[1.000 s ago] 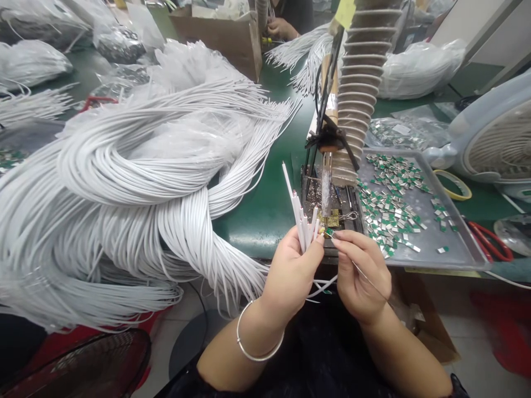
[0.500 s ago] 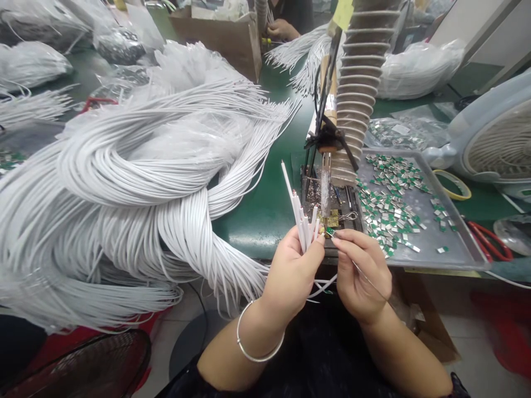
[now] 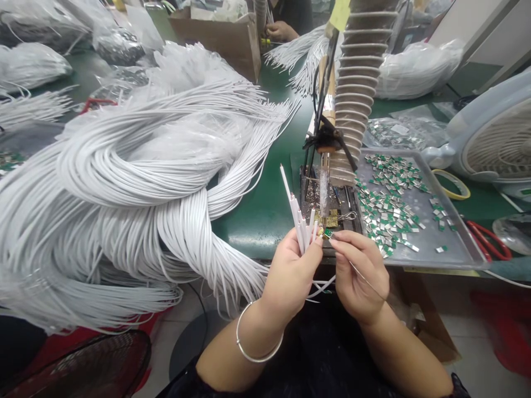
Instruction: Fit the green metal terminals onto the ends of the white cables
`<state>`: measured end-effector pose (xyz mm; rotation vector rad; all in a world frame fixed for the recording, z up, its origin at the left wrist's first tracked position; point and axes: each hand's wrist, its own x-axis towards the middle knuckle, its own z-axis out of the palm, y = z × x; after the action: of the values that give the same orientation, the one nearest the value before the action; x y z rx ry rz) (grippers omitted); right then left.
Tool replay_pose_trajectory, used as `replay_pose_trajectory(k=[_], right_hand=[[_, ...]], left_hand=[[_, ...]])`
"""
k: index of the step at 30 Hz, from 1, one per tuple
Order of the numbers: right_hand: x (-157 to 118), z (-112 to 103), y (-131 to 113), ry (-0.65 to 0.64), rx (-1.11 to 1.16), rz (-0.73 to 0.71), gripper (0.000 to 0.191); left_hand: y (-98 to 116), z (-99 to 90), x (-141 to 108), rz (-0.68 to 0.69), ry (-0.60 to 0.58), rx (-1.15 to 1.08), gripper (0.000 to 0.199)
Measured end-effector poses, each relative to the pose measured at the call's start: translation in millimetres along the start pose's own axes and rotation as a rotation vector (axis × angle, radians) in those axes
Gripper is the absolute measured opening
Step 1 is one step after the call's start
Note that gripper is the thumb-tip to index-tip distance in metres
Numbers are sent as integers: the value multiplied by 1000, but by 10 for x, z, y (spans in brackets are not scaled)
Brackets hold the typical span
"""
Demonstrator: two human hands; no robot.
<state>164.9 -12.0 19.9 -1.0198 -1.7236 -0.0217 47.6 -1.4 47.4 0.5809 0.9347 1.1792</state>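
My left hand [image 3: 293, 273] is closed round several white cables [image 3: 295, 213], whose cut ends stick up above the fingers. A thin wire [image 3: 363, 276] is pinched in my right hand [image 3: 360, 271], its tip at a small green board [image 3: 328, 233]. The board sits between the fingertips of both hands, just under the tip of an upright soldering iron [image 3: 324, 182]. Whether the fingers touch the board is too small to tell.
Right of the iron, a grey tray [image 3: 452, 243] holds many small green boards. A ribbed hose [image 3: 359, 83] hangs behind the iron. Large white cable bundles [image 3: 136, 182] cover the left. A fan [image 3: 498, 138], yellow tape roll [image 3: 451, 184] and red-handled tool [image 3: 489, 241] lie right. A person's hand [image 3: 282, 31] shows behind.
Both hands have shifted very slightly left in the view, as have the iron and the hose. The grips look the same.
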Motion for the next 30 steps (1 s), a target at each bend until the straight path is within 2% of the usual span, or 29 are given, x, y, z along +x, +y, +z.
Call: replay_pose_trajectory(k=[30], right_hand=[[27,-4,-9,0,-10,1,31]], left_hand=[[54,38,-2,-7,4,2,10]])
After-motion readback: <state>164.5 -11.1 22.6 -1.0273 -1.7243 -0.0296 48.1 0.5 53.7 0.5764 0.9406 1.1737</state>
